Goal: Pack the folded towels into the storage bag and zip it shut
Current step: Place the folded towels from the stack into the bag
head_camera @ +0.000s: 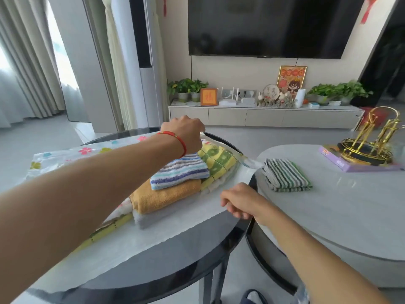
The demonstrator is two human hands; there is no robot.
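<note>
Clear plastic storage bag (166, 229) at frame centre is stuffed with folded towels (175, 187); its edges are pinched by left hand (186, 133) and right hand (238, 201). One striped towel (285, 177) is left outside on the right desk (341, 207).

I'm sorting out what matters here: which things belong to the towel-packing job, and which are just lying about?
Job:
storage bag
orange towel
blue striped towel
yellow-green towel
green striped towel, on the other table, outside the bag

Lying about:
gold rack
purple box

Home living rm: wall TV (269, 25), low media cabinet (263, 116), potted plants (186, 86), curtains (26, 62).
</note>
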